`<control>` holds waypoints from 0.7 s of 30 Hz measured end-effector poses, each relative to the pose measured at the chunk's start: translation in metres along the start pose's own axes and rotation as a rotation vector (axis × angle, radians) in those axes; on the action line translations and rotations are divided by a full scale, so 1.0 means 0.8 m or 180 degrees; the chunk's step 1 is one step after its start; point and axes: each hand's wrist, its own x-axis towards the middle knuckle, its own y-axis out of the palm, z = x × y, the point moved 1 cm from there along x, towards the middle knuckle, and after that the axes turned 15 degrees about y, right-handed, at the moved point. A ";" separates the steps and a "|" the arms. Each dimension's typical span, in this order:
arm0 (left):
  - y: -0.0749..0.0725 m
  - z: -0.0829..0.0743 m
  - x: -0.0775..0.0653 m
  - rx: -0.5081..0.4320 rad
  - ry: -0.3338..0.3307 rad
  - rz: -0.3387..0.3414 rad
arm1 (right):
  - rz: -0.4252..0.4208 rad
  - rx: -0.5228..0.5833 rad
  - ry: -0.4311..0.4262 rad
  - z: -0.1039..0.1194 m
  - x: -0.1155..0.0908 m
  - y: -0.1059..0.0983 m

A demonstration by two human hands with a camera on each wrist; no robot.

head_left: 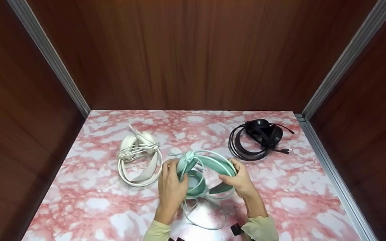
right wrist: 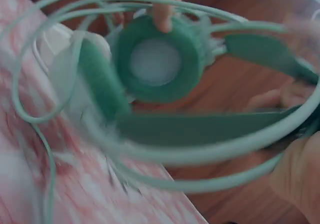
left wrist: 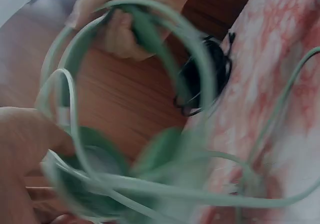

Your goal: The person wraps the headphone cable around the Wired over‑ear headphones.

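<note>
Both hands hold a pair of mint-green headphones [head_left: 196,187] above the table, near its front middle. My left hand [head_left: 173,189] grips one ear cup, with the thumb against its padded side; the right wrist view shows that round green cushion [right wrist: 190,58] plainly. Around the headband [head_left: 214,164], at the end away from the cups, curl the fingers and thumb of my right hand [head_left: 241,179]. A thin green cable [head_left: 209,228] loops over the headphones and hangs toward the table. The left wrist view is blurred.
White headphones [head_left: 152,167] with their cable wound round the cups lie on the left. Black headphones [head_left: 270,135] with a coiled cable lie at the back right. Brown wood panels [head_left: 193,57] wall in the pink-and-white marbled table [head_left: 95,204] at the back and both sides.
</note>
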 end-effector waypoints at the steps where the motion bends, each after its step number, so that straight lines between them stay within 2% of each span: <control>1: -0.002 0.003 0.000 0.0010 -0.0020 -0.0041 | -0.0153 -0.0175 0.0042 0.001 -0.001 -0.001; 4: -0.005 0.014 -0.002 0.0071 -0.0209 -0.0058 | -0.0553 -0.0799 0.0104 0.006 -0.005 -0.012; 9: -0.014 0.038 -0.006 0.0194 -0.0744 0.0150 | -0.1240 -0.2195 0.0168 0.025 -0.009 -0.031; 12: -0.024 0.044 -0.004 0.0336 -0.0868 0.0057 | -0.1631 -0.2670 0.0264 0.031 -0.007 -0.034; 14: -0.031 0.042 -0.005 0.0426 -0.0751 -0.0167 | -0.1923 -0.2747 0.0194 0.027 -0.005 -0.036; 16: -0.034 0.034 -0.006 0.0376 -0.0420 -0.0335 | -0.2225 -0.2716 -0.0044 0.020 -0.004 -0.036; 17: -0.033 0.029 -0.007 0.0337 -0.0240 -0.0315 | -0.2353 -0.2654 -0.0226 0.015 -0.004 -0.037; 19: -0.024 0.020 -0.012 0.0102 0.0054 -0.0099 | -0.2453 -0.2508 -0.0627 0.007 -0.005 -0.037; 21: -0.011 0.012 -0.019 -0.0190 0.0214 0.0286 | -0.2460 -0.2357 -0.0991 0.002 -0.008 -0.037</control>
